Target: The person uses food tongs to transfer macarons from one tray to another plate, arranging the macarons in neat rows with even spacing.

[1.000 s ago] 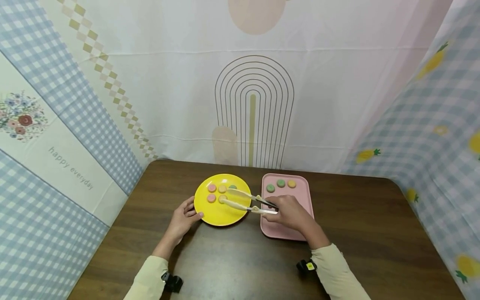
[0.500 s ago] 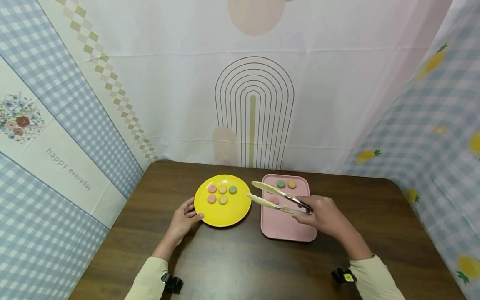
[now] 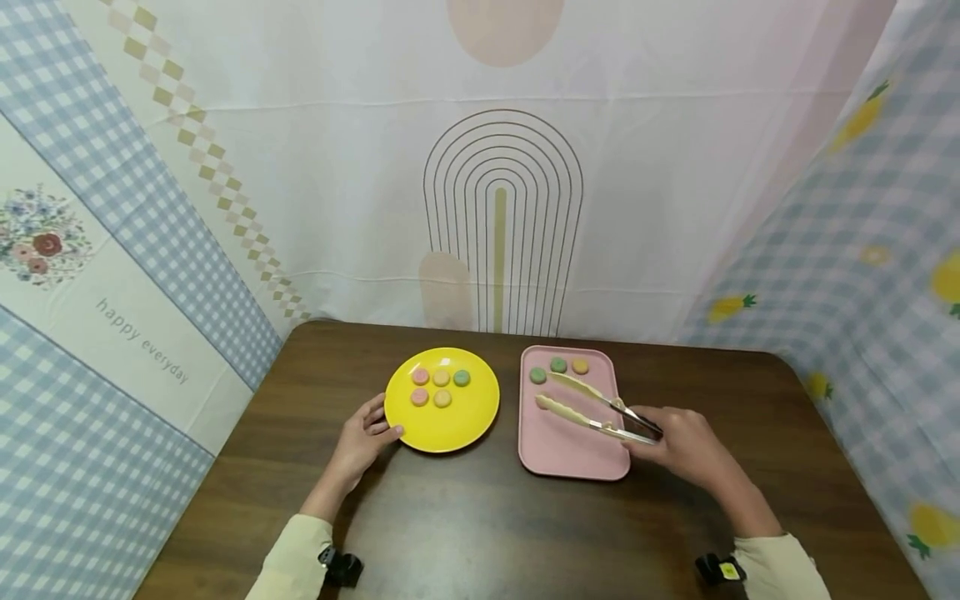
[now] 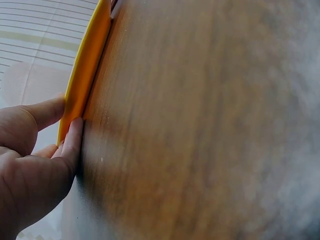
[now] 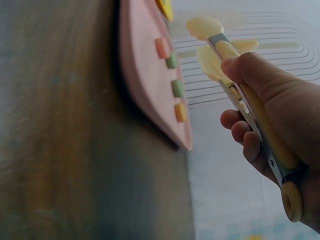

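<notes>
My left hand pinches the left rim of a round yellow plate, thumb on the rim and fingers at its edge. On the plate lie two pink, two yellow and one green small round cookie. My right hand grips pale-yellow-tipped tongs by their handles; the tips stand apart over the pink tray, nothing between them. In the tray sit two green cookies, a yellow cookie and a pink cookie, partly hidden by the tongs in the head view.
Plate and tray stand side by side on a dark wooden table, with a narrow gap between them. A white patterned cloth hangs behind the table; checked cloths hang at both sides.
My right hand has drawn the tongs from over the plate rightward to over the tray. A green cookie once behind the tongs shows on the plate. The left hand keeps its hold.
</notes>
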Motion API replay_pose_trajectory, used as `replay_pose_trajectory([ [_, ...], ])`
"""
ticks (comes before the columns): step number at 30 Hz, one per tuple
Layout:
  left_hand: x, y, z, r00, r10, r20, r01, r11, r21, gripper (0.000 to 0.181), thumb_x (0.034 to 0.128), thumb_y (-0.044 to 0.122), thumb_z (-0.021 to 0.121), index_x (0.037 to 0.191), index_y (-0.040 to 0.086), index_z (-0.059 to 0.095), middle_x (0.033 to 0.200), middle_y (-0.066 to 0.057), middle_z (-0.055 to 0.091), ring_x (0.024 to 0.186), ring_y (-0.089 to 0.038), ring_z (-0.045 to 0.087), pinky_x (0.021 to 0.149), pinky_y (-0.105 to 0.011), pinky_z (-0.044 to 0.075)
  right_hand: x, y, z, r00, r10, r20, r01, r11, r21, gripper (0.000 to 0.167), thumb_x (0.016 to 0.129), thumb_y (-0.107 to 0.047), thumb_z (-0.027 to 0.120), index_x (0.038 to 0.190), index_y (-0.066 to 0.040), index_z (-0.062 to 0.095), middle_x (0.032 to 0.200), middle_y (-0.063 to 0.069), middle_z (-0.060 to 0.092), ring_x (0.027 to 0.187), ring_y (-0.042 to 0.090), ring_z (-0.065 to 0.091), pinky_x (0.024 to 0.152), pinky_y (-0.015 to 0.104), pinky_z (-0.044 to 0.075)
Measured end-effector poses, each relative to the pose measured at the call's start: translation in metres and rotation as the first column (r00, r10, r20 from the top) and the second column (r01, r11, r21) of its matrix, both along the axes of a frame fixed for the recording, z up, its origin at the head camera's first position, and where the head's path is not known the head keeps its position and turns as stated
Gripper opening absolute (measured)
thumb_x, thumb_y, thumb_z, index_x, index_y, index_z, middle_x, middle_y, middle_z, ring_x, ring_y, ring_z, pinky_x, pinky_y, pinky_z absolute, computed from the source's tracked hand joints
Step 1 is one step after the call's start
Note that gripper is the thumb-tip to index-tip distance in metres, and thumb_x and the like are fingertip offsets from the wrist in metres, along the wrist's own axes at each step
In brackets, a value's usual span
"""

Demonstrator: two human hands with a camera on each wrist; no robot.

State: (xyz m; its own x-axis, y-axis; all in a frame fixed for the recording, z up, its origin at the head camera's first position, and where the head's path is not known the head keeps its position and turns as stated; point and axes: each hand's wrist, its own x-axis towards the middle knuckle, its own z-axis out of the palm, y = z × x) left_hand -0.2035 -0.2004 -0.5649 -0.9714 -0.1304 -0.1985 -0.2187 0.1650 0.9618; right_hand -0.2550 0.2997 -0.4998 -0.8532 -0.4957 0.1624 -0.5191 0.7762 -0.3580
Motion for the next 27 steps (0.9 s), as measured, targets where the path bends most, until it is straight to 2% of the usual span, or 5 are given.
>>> replay_pose_trajectory([
  [6, 0.0, 0.0, 0.001, 1.0, -0.001, 0.0, 0.001, 1.0, 0.008, 0.077, 0.0955, 0.009, 0.073, 0.159, 0.004, 0.031, 0.154, -0.024, 0.044, 0.134, -0.038, 0.052, 0.094, -0.027, 0.055, 0.001, 0.001, -0.016, 1.0, 0.003, 0.014, -0.004, 1.0, 0.028, 0.056, 0.084, -0.036, 0.084, 0.12, 0.004, 0.072, 0.079, -0.001, 0.068, 0.064, 0.005, 0.05, 0.057, 0.03, 0.044],
  [11, -0.001, 0.0, 0.001, 1.0, 0.003, 0.0, -0.003, 1.0, 0.012, 0.077, 0.0954, 0.008, 0.073, 0.159, 0.003, 0.03, 0.154, -0.025, 0.044, 0.134, -0.039, 0.052, 0.094, -0.029, 0.055, 0.002, 0.0, -0.025, 1.0, 0.008, 0.013, -0.009, 0.999, 0.033, 0.054, 0.084, -0.036, 0.085, 0.118, 0.004, 0.073, 0.079, 0.0, 0.069, 0.064, 0.005, 0.051, 0.058, 0.031, 0.045],
  [19, -0.002, 0.0, 0.0, 1.0, 0.013, 0.016, -0.013, 1.0, 0.009, 0.077, 0.0954, 0.007, 0.072, 0.16, 0.005, 0.03, 0.154, -0.023, 0.045, 0.133, -0.037, 0.053, 0.094, -0.028, 0.056, 0.001, -0.002, -0.027, 1.0, 0.012, 0.019, -0.012, 1.0, 0.008, 0.05, 0.085, -0.033, 0.084, 0.118, 0.004, 0.074, 0.083, 0.005, 0.073, 0.061, 0.004, 0.047, 0.056, 0.028, 0.042],
  [27, 0.0, 0.0, -0.001, 1.0, 0.007, 0.008, -0.007, 1.0, 0.008, 0.077, 0.0955, 0.008, 0.073, 0.16, 0.004, 0.029, 0.154, -0.025, 0.043, 0.133, -0.039, 0.053, 0.093, -0.027, 0.056, 0.003, -0.003, -0.031, 0.998, -0.009, 0.055, 0.008, 1.0, 0.016, 0.05, 0.085, -0.034, 0.084, 0.117, 0.002, 0.074, 0.089, 0.008, 0.075, 0.066, 0.006, 0.054, 0.057, 0.03, 0.047],
])
